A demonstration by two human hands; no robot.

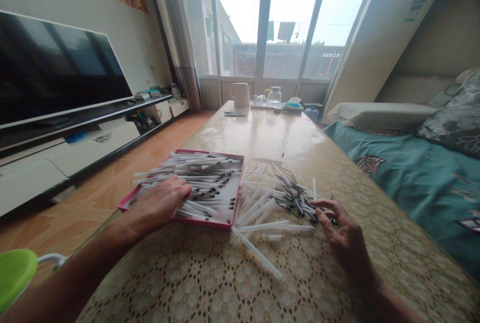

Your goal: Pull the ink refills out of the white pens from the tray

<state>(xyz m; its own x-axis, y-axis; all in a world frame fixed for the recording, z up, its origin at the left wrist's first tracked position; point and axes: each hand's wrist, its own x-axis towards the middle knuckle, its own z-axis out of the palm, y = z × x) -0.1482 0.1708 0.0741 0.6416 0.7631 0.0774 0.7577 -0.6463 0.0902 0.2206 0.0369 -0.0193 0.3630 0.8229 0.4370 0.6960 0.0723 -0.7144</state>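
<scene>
1. Lying in a shallow pink-rimmed tray (210,223), many slim whitish tubes (210,180) with black ends point roughly sideways, some jutting past its left edge.
2. Resting on these tubes, the left hand (168,198) has its fingers bent; whether it grips any, I cannot tell.
3. Right of the tray, loose translucent tubes (258,210) fan out untidily on the patterned table (225,273), meeting a tangle of thin dark rods (294,195).
4. At that tangle's right edge, the right hand (335,220) curls thumb and fingers partly closed; its hold is unclear.
5. Blocking the view, the left hand and forearm cover the tray's near-left part, and the right hand hides some rods.
6. Far down the table stand a pale jug (240,95), a glass pot (275,97) and a tissue pack (292,107).
</scene>
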